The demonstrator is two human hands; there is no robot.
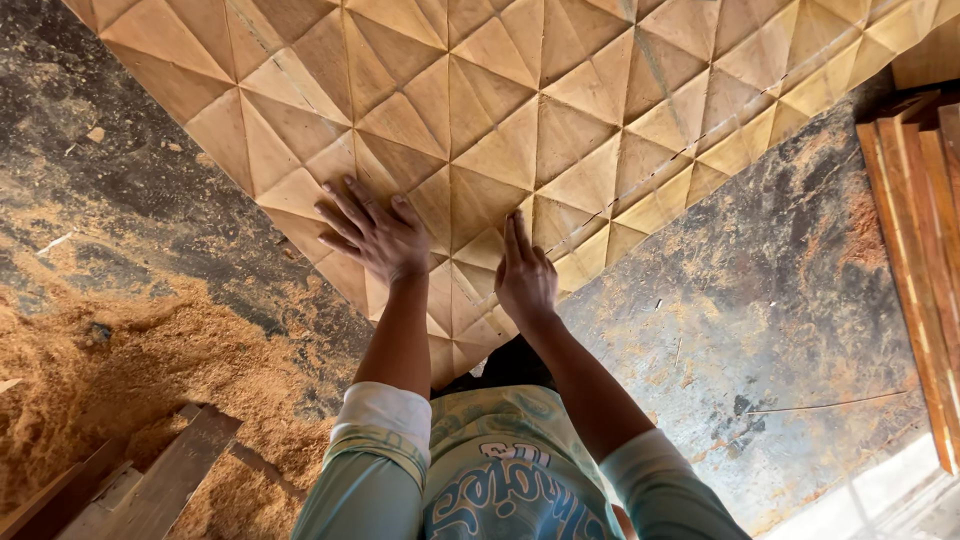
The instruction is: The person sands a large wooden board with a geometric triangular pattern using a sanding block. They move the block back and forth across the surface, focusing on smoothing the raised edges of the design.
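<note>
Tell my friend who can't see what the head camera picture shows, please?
A person's left hand and right hand press flat on a big wooden panel carved with raised triangle shapes. It lies on a dark, dusty floor, with a sawdust pile on the left and wooden strips stacked on the right.

The carved panel (pixel 520 110) is bare, unvarnished wood, matt and pale tan, cut into faceted pyramids with visible grain. The floor (pixel 760 300) looks like rough, stained concrete. Loose sawdust (pixel 90 360) lies powdery; stacked planks (pixel 920 230) are reddish sawn timber.
</note>
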